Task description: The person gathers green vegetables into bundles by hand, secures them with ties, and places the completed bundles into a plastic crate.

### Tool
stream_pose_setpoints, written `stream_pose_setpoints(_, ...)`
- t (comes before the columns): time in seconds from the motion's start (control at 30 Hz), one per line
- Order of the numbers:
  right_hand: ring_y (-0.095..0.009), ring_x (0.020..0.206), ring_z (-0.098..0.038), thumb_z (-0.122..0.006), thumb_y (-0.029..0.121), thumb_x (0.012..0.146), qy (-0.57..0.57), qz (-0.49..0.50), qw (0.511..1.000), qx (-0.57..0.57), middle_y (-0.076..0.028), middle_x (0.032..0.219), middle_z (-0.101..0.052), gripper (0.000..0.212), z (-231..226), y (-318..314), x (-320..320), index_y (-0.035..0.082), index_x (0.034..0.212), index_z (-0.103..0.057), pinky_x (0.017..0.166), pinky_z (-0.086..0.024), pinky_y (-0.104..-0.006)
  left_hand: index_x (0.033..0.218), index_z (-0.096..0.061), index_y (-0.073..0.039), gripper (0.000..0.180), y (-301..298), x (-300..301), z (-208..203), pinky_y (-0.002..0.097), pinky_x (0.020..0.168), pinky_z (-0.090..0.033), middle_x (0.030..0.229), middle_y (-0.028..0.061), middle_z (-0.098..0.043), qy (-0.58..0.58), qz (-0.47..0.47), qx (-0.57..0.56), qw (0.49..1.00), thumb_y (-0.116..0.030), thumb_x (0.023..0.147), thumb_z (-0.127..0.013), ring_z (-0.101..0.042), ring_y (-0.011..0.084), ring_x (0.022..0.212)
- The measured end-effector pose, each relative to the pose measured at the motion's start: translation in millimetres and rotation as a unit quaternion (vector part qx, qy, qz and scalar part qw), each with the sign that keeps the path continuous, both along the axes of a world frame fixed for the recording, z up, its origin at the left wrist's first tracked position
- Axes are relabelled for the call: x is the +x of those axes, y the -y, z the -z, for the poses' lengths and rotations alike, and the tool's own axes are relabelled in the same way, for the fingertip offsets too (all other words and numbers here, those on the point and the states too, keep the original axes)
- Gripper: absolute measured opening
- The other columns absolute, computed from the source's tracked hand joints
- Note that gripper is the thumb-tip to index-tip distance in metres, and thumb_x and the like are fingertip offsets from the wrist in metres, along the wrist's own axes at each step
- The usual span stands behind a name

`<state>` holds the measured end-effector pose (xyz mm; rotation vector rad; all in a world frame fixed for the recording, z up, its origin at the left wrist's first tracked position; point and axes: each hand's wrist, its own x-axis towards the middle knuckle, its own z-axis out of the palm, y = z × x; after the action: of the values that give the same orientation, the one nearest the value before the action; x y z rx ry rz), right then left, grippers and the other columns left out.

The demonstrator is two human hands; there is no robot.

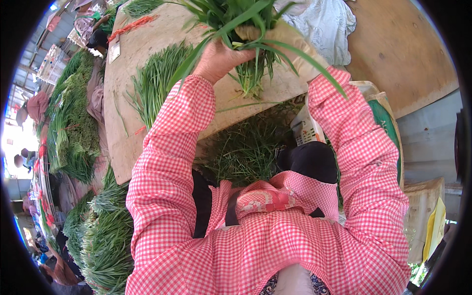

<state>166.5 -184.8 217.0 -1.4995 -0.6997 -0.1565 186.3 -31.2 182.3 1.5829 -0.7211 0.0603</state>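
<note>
Both my arms, in pink checked sleeves, reach forward over a wooden board table. My bare left hand is closed round the near left side of a bunch of garlic chives, with long flat leaves drooping over both wrists. On the right, my right hand wears a pale glove and grips the same bunch, its fingers partly hidden by leaves. Below my hands, pale stem ends hang close to the board's near edge. Left of them lies a loose pile of chives on the board.
Red ties and a crumpled white cloth lie on the table. Cut leaves cover the ground before my knees, beside a white plastic basket. Bundled greens are heaped at left; people sit farther off.
</note>
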Motion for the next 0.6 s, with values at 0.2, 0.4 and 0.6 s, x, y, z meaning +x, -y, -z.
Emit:
stream_pose_setpoints(0.2,-0.023,0.099,-0.056,-0.071,0.04,0.07,-0.017,0.073,0.993,-0.095,-0.015,0.104,-0.06,0.061,-33,-39,3,0.003,0.115,-0.053,0.089,-0.041,-0.0331,0.099,-0.053,0.002,0.046,10,-5,-2,0.0288,0.079,-0.047,0.096,0.0075,-0.061,0.011,-0.065,-0.079,0.995,-0.007,0.061,-0.078,-0.057,0.0148,0.087)
stream_pose_setpoints(0.4,-0.027,0.11,-0.049,-0.071,0.047,0.066,0.004,0.056,0.997,-0.051,-0.02,0.116,-0.052,0.078,-28,-43,1,0.003,0.124,-0.044,0.095,-0.037,-0.0356,0.101,-0.053,-0.001,0.036,10,-10,1,0.0271,0.076,-0.047,0.098,0.0045,-0.059,-0.081,-0.217,-0.249,0.941,0.01,0.068,-0.063,-0.056,0.0139,0.086)
stream_pose_setpoints(0.6,-0.031,0.124,-0.034,-0.072,0.048,0.065,-0.037,0.008,0.935,-0.352,-0.023,0.129,-0.038,0.099,43,16,-56,0.001,0.136,-0.022,0.105,-0.024,-0.0372,0.084,-0.059,0.001,0.023,-87,-44,-4,0.0355,0.076,-0.048,0.082,0.0134,-0.063,-0.226,-0.199,-0.34,0.891,-0.021,0.082,-0.052,-0.059,0.0228,0.079)
